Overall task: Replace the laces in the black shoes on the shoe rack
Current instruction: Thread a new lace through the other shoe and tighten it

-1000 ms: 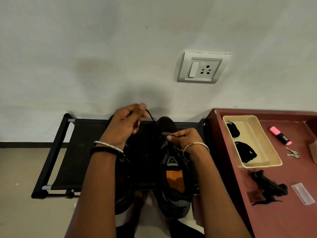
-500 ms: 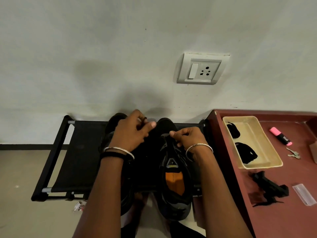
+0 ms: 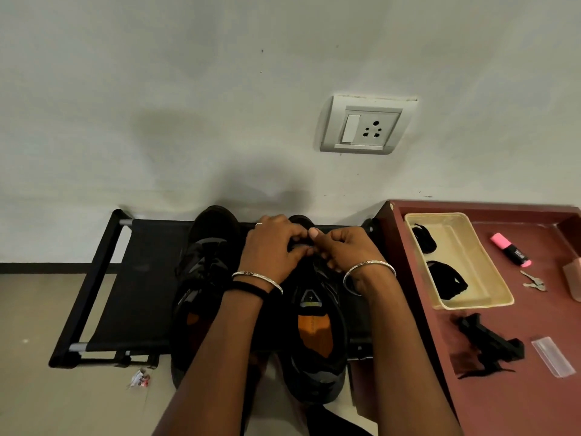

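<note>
Two black shoes stand on a low black shoe rack [image 3: 103,297] against the wall. The right shoe [image 3: 317,338] has an orange insole; the left shoe [image 3: 204,265] sits beside it, partly behind my left forearm. My left hand [image 3: 273,247] and my right hand [image 3: 342,250] meet over the front eyelets of the right shoe, fingers curled and pinching its thin black lace [image 3: 300,247]. Most of the lace is hidden under my fingers.
A maroon table [image 3: 503,388] stands at the right, holding a beige tray [image 3: 478,297] with black lace bundles, a loose black lace pile [image 3: 484,344], a pink highlighter [image 3: 511,249], keys [image 3: 534,282] and a clear packet [image 3: 553,357]. A wall socket [image 3: 364,127] is above. A wrapper [image 3: 140,379] lies on the floor.
My left hand came down from a raised pull of the lace and moved right. Both hands now touch over the right shoe's front.
</note>
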